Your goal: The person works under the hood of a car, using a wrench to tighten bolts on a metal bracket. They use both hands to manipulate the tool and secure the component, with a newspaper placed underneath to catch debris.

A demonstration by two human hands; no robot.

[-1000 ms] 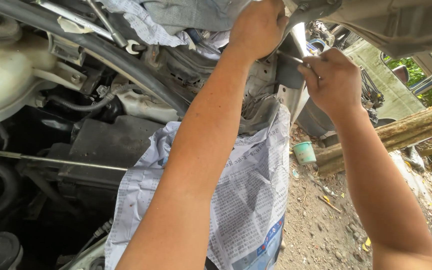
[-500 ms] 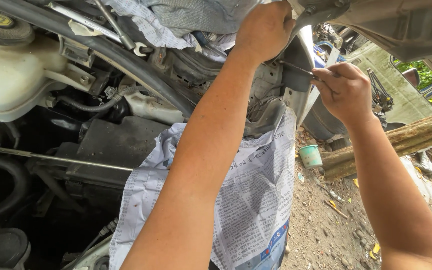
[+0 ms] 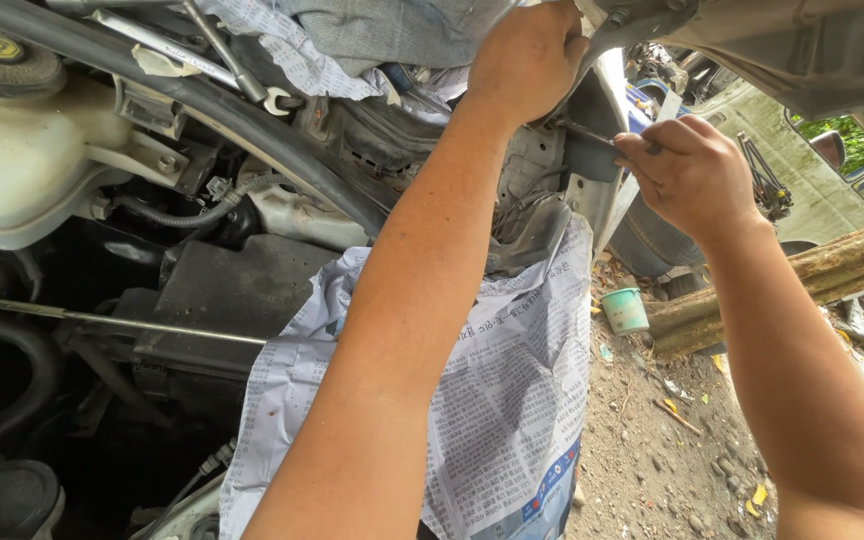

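Head view, looking down into an open engine bay at the front corner of a vehicle. Left hand (image 3: pixel 527 55) raised high, forearm running diagonally up from lower centre of frame, wrist bent, fingers curled shut against the white body panel (image 3: pixel 532 170) near the top edge; what lies inside the grip hidden by the hand itself, cannot tell. Right hand (image 3: pixel 687 175) raised on the outer side of the panel, forearm rising from the lower right corner, fingers closed in a fist around the handle end of a thin dark tool (image 3: pixel 587 133). Tool shaft level, pointing left toward the panel, tip just below the left hand and near it; contact of the tip with the panel not resolvable. Newspaper sheet (image 3: pixel 512 400) draped over the vehicle's edge beneath both arms, hanging down toward the ground. More newspaper and a grey cloth (image 3: pixel 392 30) bunched at the top of the bay. Open-ended spanner (image 3: pixel 227 60) lying on the bay's upper rail, well left of the hands. White fluid reservoir (image 3: pixel 22 160) with black cap at far left. Small green cup (image 3: pixel 624 310) on the dirt ground beside a log (image 3: pixel 832 275), below the right forearm.
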